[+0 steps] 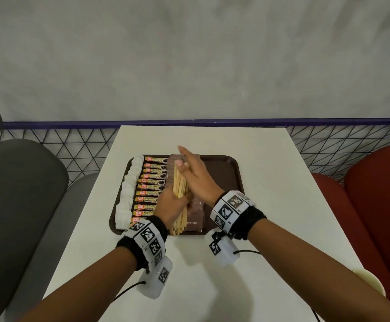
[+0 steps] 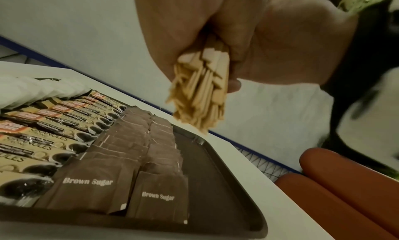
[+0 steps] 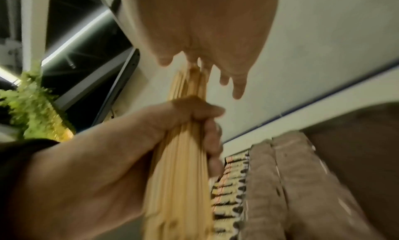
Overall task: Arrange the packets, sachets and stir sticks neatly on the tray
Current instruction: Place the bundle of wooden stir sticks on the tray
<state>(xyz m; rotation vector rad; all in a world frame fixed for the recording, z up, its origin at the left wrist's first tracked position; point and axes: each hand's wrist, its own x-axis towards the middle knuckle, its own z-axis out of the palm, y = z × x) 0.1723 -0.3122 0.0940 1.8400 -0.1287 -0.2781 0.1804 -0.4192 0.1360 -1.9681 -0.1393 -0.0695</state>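
Note:
A brown tray lies on the white table. It holds a column of white sachets at the left, a column of coffee granule packets beside them, and rows of brown sugar sachets. My left hand grips a thick bundle of wooden stir sticks above the brown sachets. My right hand is flat with straight fingers, its palm against the far ends of the sticks. In the right wrist view the left hand wraps the bundle.
The white table has bare surface to the right of the tray and in front of it. Grey seats stand at the left, red seats at the right. A mesh railing runs behind. The tray's right third is bare.

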